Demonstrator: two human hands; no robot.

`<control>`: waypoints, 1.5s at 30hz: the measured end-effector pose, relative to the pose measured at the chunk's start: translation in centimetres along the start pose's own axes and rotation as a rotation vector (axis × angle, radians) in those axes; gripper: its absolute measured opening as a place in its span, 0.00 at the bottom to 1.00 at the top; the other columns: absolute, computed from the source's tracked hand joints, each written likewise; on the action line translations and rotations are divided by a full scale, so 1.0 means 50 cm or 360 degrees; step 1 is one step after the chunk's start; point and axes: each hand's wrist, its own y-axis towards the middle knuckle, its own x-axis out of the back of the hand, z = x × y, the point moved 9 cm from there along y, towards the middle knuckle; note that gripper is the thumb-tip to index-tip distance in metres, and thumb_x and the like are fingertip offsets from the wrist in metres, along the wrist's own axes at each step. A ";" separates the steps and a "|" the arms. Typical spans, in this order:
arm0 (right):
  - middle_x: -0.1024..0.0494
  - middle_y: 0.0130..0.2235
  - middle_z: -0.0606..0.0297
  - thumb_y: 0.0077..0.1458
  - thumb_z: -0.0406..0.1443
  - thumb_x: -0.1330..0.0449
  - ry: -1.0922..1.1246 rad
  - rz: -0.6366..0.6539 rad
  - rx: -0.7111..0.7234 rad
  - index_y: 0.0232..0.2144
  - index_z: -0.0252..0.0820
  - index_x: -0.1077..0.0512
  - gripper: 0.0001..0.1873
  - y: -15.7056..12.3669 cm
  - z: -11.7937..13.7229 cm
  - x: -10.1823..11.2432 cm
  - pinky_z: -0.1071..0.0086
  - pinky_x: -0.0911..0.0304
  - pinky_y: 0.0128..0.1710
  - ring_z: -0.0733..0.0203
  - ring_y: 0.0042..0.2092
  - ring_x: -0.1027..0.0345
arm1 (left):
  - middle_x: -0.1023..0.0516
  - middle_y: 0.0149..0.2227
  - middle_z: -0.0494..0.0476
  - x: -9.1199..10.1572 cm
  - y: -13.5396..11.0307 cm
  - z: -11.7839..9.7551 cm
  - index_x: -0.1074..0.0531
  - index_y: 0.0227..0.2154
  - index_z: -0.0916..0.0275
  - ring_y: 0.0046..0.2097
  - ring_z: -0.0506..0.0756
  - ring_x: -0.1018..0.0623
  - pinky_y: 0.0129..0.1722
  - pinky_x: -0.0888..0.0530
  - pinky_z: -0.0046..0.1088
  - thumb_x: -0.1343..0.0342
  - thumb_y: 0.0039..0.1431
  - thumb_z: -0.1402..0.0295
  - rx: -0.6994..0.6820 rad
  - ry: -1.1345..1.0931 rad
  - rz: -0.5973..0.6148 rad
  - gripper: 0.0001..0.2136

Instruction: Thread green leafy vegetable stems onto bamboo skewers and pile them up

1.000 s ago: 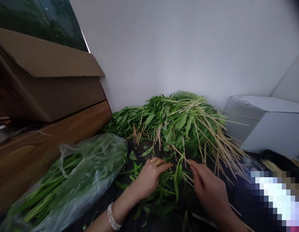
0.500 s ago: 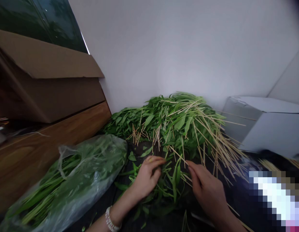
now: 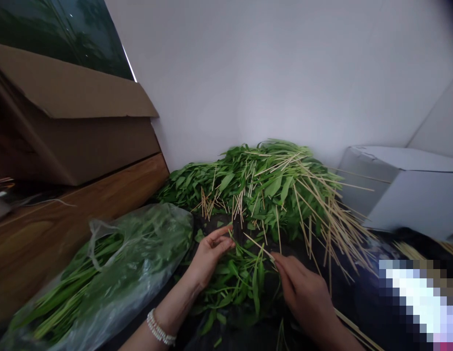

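Note:
My right hand (image 3: 308, 292) pinches a thin bamboo skewer (image 3: 258, 245), its pale tip pointing up and left. Green leaves (image 3: 258, 282) hang by the skewer; whether they are threaded on it I cannot tell. A little to the left, my left hand (image 3: 209, 253), with a beaded bracelet at its wrist, has thumb and forefinger closed around a thin green leafy stem (image 3: 236, 242). Below and between both hands lies a loose heap of leafy green stems (image 3: 229, 287) on a dark surface.
Against the wall is a large pile of leafy greens (image 3: 226, 183) with many bamboo skewers (image 3: 336, 229) sticking out. A clear plastic bag (image 3: 138, 253) of greens lies left. A cardboard box (image 3: 102, 141) stands on a wooden ledge (image 3: 83, 204); a white box (image 3: 420, 195) is right.
My left hand has moved left and slightly up, away from the skewer. My right hand has shifted a little left and down, with the skewer still in its fingers.

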 end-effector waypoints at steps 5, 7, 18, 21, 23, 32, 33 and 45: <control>0.22 0.34 0.63 0.63 0.30 0.53 0.0002 0.0033 -0.0007 0.47 0.39 0.30 0.15 0.000 0.003 -0.001 0.73 0.32 0.36 0.64 0.33 0.26 | 0.20 0.38 0.58 0.019 -0.003 -0.041 0.20 0.33 0.63 0.40 0.54 0.23 0.43 0.30 0.28 0.35 0.50 0.63 -0.0195 0.0212 -0.0158 0.10; 0.22 0.34 0.62 0.63 0.31 0.53 -0.0004 0.0024 -0.0006 0.47 0.39 0.30 0.15 0.000 0.004 0.000 0.73 0.32 0.35 0.64 0.33 0.26 | 0.20 0.42 0.58 0.029 -0.012 -0.088 0.20 0.32 0.62 0.45 0.57 0.24 0.47 0.30 0.30 0.36 0.51 0.63 -0.0475 0.0392 -0.0265 0.08; 0.23 0.34 0.61 0.63 0.28 0.53 0.0003 0.0092 0.0070 0.49 0.38 0.31 0.16 -0.006 0.013 -0.015 0.72 0.32 0.36 0.64 0.32 0.26 | 0.18 0.30 0.58 0.003 -0.013 -0.018 0.19 0.34 0.65 0.32 0.53 0.21 0.36 0.27 0.26 0.32 0.44 0.63 0.0066 0.0133 -0.0071 0.13; 0.23 0.34 0.61 0.62 0.28 0.54 0.0001 0.0112 0.0085 0.49 0.38 0.31 0.17 -0.006 0.015 -0.017 0.72 0.31 0.35 0.63 0.33 0.26 | 0.18 0.31 0.58 -0.006 -0.015 0.003 0.20 0.34 0.66 0.32 0.50 0.22 0.37 0.27 0.23 0.31 0.44 0.65 0.0184 -0.0049 -0.0023 0.14; 0.23 0.34 0.61 0.62 0.28 0.54 -0.0010 0.0126 0.0095 0.49 0.38 0.30 0.17 -0.006 0.017 -0.019 0.73 0.31 0.35 0.64 0.32 0.26 | 0.18 0.31 0.58 -0.010 -0.016 0.007 0.19 0.34 0.66 0.32 0.49 0.22 0.36 0.27 0.21 0.30 0.44 0.66 0.0204 -0.0083 0.0000 0.13; 0.23 0.34 0.61 0.61 0.28 0.54 -0.0015 0.0134 0.0092 0.48 0.39 0.30 0.18 -0.006 0.018 -0.018 0.74 0.32 0.33 0.65 0.31 0.26 | 0.18 0.31 0.59 -0.019 -0.020 0.002 0.19 0.34 0.67 0.32 0.51 0.22 0.36 0.27 0.24 0.31 0.45 0.65 0.0183 -0.0021 0.0047 0.13; 0.23 0.34 0.61 0.61 0.28 0.54 -0.0019 0.0134 0.0090 0.48 0.39 0.30 0.18 -0.006 0.018 -0.018 0.74 0.32 0.33 0.65 0.31 0.26 | 0.18 0.31 0.59 -0.019 -0.019 0.003 0.19 0.34 0.67 0.32 0.51 0.22 0.36 0.27 0.24 0.32 0.46 0.65 0.0177 -0.0013 0.0055 0.13; 0.24 0.32 0.63 0.62 0.28 0.54 -0.0045 0.0141 0.0101 0.49 0.39 0.31 0.18 -0.007 0.019 -0.019 0.73 0.34 0.30 0.64 0.30 0.27 | 0.19 0.27 0.56 -0.014 -0.019 0.004 0.20 0.33 0.66 0.29 0.49 0.24 0.34 0.29 0.22 0.31 0.45 0.63 0.0171 -0.0046 -0.0022 0.14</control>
